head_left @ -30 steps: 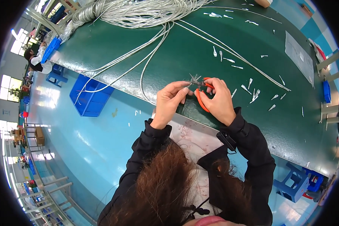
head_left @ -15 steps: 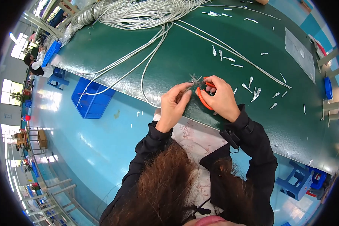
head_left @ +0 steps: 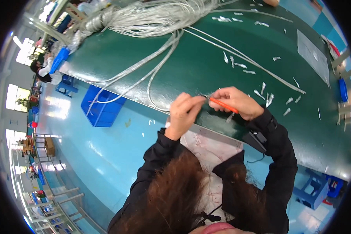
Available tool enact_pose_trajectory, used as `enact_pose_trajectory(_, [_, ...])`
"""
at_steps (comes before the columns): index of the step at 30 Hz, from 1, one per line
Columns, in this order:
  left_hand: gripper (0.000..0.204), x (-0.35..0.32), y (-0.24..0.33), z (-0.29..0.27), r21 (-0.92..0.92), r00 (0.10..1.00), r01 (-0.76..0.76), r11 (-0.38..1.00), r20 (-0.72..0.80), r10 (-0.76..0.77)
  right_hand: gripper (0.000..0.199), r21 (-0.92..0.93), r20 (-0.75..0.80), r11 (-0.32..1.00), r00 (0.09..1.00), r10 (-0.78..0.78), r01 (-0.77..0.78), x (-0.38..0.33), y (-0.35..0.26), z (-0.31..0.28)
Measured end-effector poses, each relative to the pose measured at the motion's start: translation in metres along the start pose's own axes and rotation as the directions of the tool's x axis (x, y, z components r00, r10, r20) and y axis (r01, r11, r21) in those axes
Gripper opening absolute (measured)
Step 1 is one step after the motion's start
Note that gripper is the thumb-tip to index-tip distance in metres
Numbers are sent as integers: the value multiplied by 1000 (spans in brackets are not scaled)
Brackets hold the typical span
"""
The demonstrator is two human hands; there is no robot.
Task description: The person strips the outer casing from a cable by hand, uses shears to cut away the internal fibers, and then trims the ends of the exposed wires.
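My left hand (head_left: pixel 183 113) is closed in a pinch near the table's front edge, on the end of a grey cable (head_left: pixel 150 91) that loops up beneath it. The cable tip is mostly hidden by the fingers and smeared. Just right of it, my right hand (head_left: pixel 240 103) is wrapped round orange-handled cutting pliers (head_left: pixel 224 105). Their dark jaws point left and meet my left fingertips; whether they touch the wires I cannot tell. Pale scraps (head_left: pixel 269 100) of shielding lie on the table to the right of my right hand.
A large bundle of grey cable (head_left: pixel 144 23) covers the far left of the green table (head_left: pixel 206 54). Two cable strands run diagonally to the right. A clear plastic bag (head_left: pixel 312 56) lies at the far right. Below the left edge stands a blue bin (head_left: pixel 101 109); a blue stool (head_left: pixel 311 189) is at lower right.
The pliers have turned, their handles now closed together and pointing lower right. My right hand has rolled and shifted slightly right. The frayed wires that stood out at my left fingertips are now barely visible.
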State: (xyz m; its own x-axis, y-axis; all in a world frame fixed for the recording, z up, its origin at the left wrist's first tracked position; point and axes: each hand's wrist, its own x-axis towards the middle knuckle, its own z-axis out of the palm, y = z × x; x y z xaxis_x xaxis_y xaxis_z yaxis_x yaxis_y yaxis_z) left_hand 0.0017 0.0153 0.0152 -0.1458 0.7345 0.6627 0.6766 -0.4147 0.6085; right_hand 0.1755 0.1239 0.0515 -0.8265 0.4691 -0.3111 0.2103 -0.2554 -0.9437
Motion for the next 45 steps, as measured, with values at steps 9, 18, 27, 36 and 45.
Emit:
enact_pose_trajectory(9, [18, 5, 5, -17, -109, 978, -57, 992, 194, 77, 25, 68, 107, 985, 982, 153, -161, -9, -1, -5])
enact_pose_trajectory(18, [16, 5, 10, -30, 45, 948, -203, 978, 258, 185, 25, 79, 165, 976, 968, 188, -203, -11, 5, 2])
enact_pose_trajectory(27, [17, 12, 12, -45, -295, 910, -53, 954, 379, 167, 27, 158, 203, 953, 953, 225, -259, -17, 8, 9])
enact_pose_trajectory(36, [15, 8, 10, -55, -167, 907, 81, 983, 421, -3, 33, 18, 77, 990, 987, 142, -143, -14, 6, 17])
enact_pose_trajectory(45, [17, 5, 13, -55, -15, 896, -94, 995, 434, 91, 27, -58, 21, 989, 990, 137, -135, -21, 5, 27])
